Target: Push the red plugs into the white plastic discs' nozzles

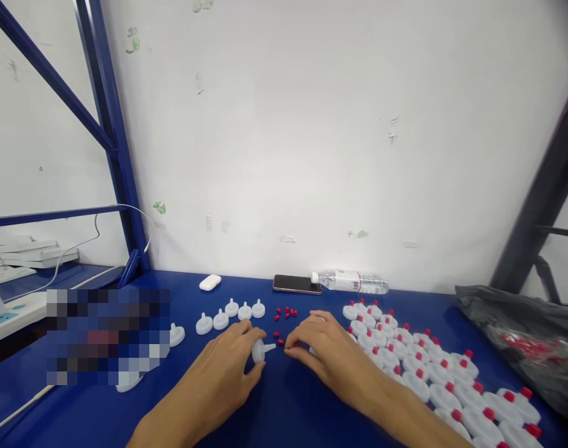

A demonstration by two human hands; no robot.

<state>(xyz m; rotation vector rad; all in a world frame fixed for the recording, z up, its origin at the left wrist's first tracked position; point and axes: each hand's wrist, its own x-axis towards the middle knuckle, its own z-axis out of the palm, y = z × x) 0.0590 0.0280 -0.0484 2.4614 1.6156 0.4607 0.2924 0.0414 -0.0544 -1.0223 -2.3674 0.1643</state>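
My left hand (pixel 228 358) grips a white nozzle cap (pixel 259 351) between thumb and fingers, its thin spout pointing right. Just across from that spout, my right hand (pixel 323 345) has its thumb and index finger drawn together in a pinch; whatever may be between them is hidden. A small red cap (pixel 280 341) lies right by those fingertips, with another red cap (pixel 276 335) behind it. Part of a white piece (pixel 313 352) shows under my right palm. Farther back are several loose red caps (pixel 287 310).
White nozzle caps (pixel 221 319) without red tips stand at left. Many red-tipped nozzle caps (pixel 419 361) cover the right side. At the back lie a white case (pixel 210 282), a phone (pixel 297 284) and a water bottle (pixel 351 280). A grey plastic bag (pixel 512 330) sits far right.
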